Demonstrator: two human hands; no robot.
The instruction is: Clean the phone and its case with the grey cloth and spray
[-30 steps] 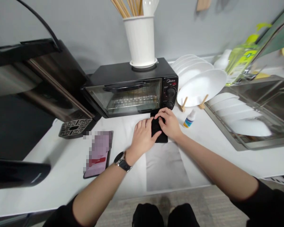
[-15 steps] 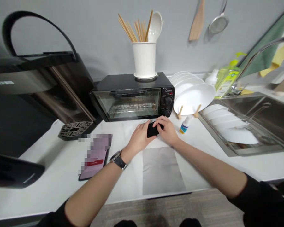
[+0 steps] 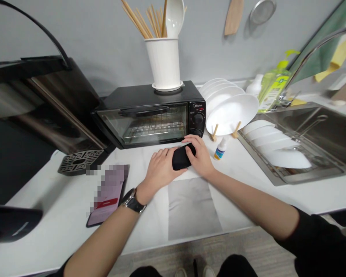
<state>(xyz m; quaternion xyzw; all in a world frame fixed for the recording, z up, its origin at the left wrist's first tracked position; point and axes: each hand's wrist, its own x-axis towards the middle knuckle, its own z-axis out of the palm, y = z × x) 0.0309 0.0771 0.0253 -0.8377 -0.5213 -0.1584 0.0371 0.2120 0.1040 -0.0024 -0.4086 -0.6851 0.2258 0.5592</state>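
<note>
A small black case (image 3: 181,157) with a rounded, smooth look lies between my two hands on the white counter, just in front of the toaster oven. My left hand (image 3: 162,167) grips its left end, thumb along the near edge. The right end is held by my right hand (image 3: 198,157), fingers over the far side and thumb on top. A grey cloth (image 3: 193,209) is spread flat on the counter, nearer to me than the case. Right of my right hand stands a small white bottle (image 3: 220,149) with a blue and yellow label.
Behind my hands is the black toaster oven (image 3: 150,123), with a white utensil cup (image 3: 164,57) on it. To the left lie a phone (image 3: 111,196) and a black drink machine (image 3: 80,161). White plates (image 3: 233,113) stand right, beside the sink (image 3: 276,181).
The view has shifted, so most things sit further left in it. Both hands keep hold of the black case, and more of its top shows between them.
</note>
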